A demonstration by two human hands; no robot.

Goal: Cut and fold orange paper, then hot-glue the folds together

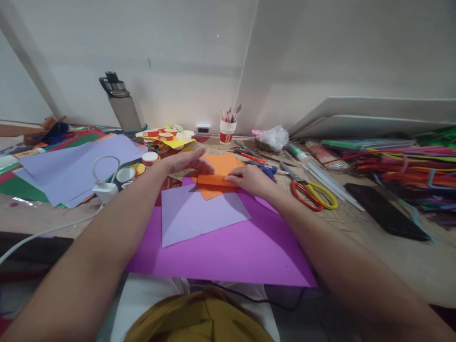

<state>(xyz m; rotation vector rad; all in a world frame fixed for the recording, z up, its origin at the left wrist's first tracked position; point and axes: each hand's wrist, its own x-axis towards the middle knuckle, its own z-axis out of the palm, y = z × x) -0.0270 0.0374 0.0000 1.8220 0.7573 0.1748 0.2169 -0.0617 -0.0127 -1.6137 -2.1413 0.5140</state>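
Note:
A sheet of orange paper (223,164) lies in front of me with a strip folded over along its near part. My left hand (188,161) rests at the left of this paper, fingers stretched out over it and pressing on it. From the right, my right hand (251,178) pinches the folded edge between thumb and fingers. Beneath the orange paper is a light lilac sheet (199,216), which lies on a larger purple sheet (228,259) that overhangs the table's near edge.
Scissors (313,190) with red and yellow handles and a black phone (386,211) lie right. Pipe cleaners (402,166) are piled beyond. A paper cup (228,130) of brushes and a grey bottle (123,107) stand at the back. Lilac sheets (78,166) and a white charger (105,190) lie left.

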